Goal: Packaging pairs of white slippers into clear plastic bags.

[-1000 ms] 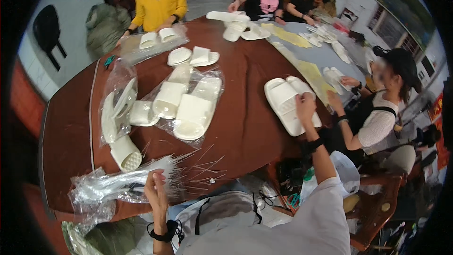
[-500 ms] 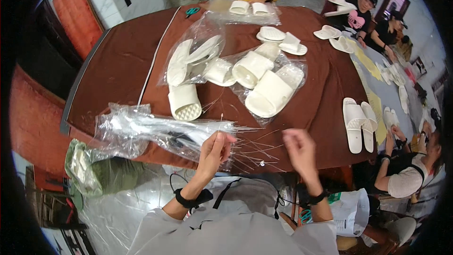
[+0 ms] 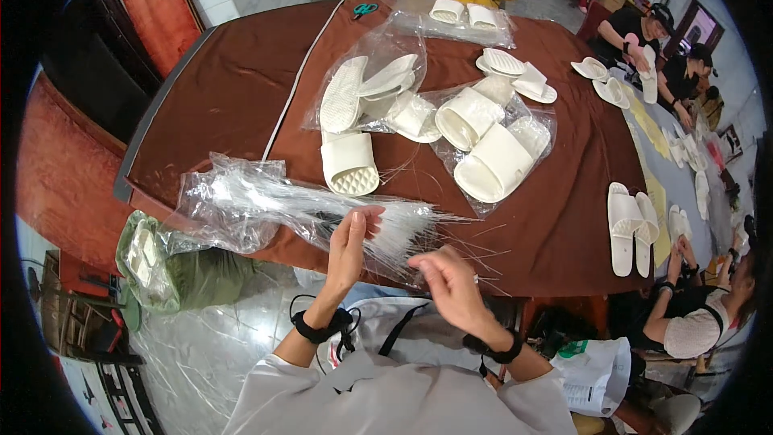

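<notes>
My left hand (image 3: pixel 349 246) is held above the near edge of the table. Its fingers are curled and the thumb lies near the forefinger; anything between them is too thin to make out. Just to the right, my right hand (image 3: pixel 455 283) has thumb and forefinger pinched together, and what they grip is too small to see. Under and between both hands lies a bundle of thin clear plastic strands (image 3: pixel 407 225), fanning out of a clear plastic bag (image 3: pixel 233 203). A white slipper (image 3: pixel 351 164) rests just beyond the bundle, sole down.
Bagged white slippers (image 3: pixel 498 163) and loose ones lie across the brown tablecloth (image 3: pixel 217 89). Teal scissors (image 3: pixel 365 10) lie at the far edge. A slipper pair (image 3: pixel 630 229) sits at the right. A green sack (image 3: pixel 201 278) stands below left. Other people work around the far and right sides.
The view has swung left, so the table appears further right. My hands have come closer together, the right one moving left and down toward the strands. A person at the far right holds a slipper upright.
</notes>
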Demonstrator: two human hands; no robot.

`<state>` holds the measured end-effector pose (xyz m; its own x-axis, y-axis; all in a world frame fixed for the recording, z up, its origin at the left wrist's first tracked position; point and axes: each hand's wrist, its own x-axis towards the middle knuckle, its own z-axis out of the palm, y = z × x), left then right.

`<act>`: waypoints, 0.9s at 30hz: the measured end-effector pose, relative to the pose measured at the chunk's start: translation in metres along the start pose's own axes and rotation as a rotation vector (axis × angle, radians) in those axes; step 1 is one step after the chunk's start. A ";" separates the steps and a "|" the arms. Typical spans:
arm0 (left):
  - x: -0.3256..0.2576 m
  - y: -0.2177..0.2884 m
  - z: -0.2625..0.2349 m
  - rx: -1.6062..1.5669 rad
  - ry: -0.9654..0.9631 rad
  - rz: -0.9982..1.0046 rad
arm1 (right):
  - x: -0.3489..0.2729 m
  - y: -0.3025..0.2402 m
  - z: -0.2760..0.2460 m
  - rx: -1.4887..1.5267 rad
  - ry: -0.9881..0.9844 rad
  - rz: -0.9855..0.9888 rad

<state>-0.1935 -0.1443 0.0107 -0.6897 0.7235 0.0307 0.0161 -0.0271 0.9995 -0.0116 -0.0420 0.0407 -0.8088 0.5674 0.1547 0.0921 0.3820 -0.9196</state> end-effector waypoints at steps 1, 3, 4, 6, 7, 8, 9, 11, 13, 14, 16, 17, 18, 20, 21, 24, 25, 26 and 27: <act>0.002 -0.003 -0.001 -0.001 0.003 0.001 | 0.006 0.005 -0.006 -0.044 0.075 -0.061; 0.010 -0.001 0.000 0.489 -0.004 0.367 | 0.023 0.009 -0.026 -0.213 0.118 -0.044; 0.011 0.004 0.003 0.577 -0.056 0.337 | 0.033 0.014 -0.033 -0.249 0.143 -0.076; 0.022 -0.006 0.004 0.773 -0.075 0.468 | 0.054 0.023 -0.043 -0.312 0.190 -0.107; 0.026 -0.014 0.005 0.970 -0.095 0.596 | 0.066 0.022 -0.047 -0.344 0.163 -0.047; 0.029 -0.017 0.010 0.963 -0.100 0.600 | 0.077 0.032 -0.051 -0.387 0.175 -0.104; 0.031 -0.018 0.015 1.006 -0.096 0.604 | 0.088 0.044 -0.052 -0.429 0.185 -0.163; 0.034 -0.018 0.019 1.046 -0.093 0.610 | 0.105 0.063 -0.050 -0.397 0.186 -0.160; 0.038 -0.017 0.019 1.060 -0.086 0.577 | 0.116 0.077 -0.046 -0.362 0.181 -0.160; 0.041 -0.018 0.017 1.061 -0.082 0.576 | 0.120 0.079 -0.043 -0.396 0.109 -0.159; 0.046 -0.018 0.011 0.926 -0.125 0.535 | 0.123 0.082 -0.037 -0.483 0.019 -0.147; 0.047 -0.015 0.011 0.925 -0.125 0.535 | 0.124 0.084 -0.036 -0.484 0.019 -0.147; 0.046 -0.010 0.012 0.807 -0.077 0.536 | 0.126 0.086 -0.036 -0.503 -0.027 -0.209; 0.047 -0.006 0.013 0.690 -0.027 0.537 | 0.128 0.083 -0.034 -0.472 -0.172 -0.227; 0.047 -0.005 0.013 0.662 0.013 0.551 | 0.129 0.085 -0.034 -0.472 -0.173 -0.229; 0.048 -0.006 0.016 0.621 0.073 0.554 | 0.132 0.092 -0.034 -0.337 -0.457 -0.267; 0.048 -0.007 0.018 0.609 0.091 0.539 | 0.130 0.094 -0.034 -0.341 -0.452 -0.268; 0.050 -0.011 0.019 0.604 0.087 0.546 | 0.128 0.093 -0.035 -0.349 -0.447 -0.262; 0.051 -0.015 0.019 0.672 0.047 0.541 | 0.127 0.092 -0.036 -0.358 -0.440 -0.254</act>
<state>-0.2155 -0.0943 -0.0028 -0.4926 0.6989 0.5186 0.7658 0.0650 0.6398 -0.0849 0.0917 -0.0114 -0.9877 0.1015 0.1192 -0.0075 0.7298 -0.6837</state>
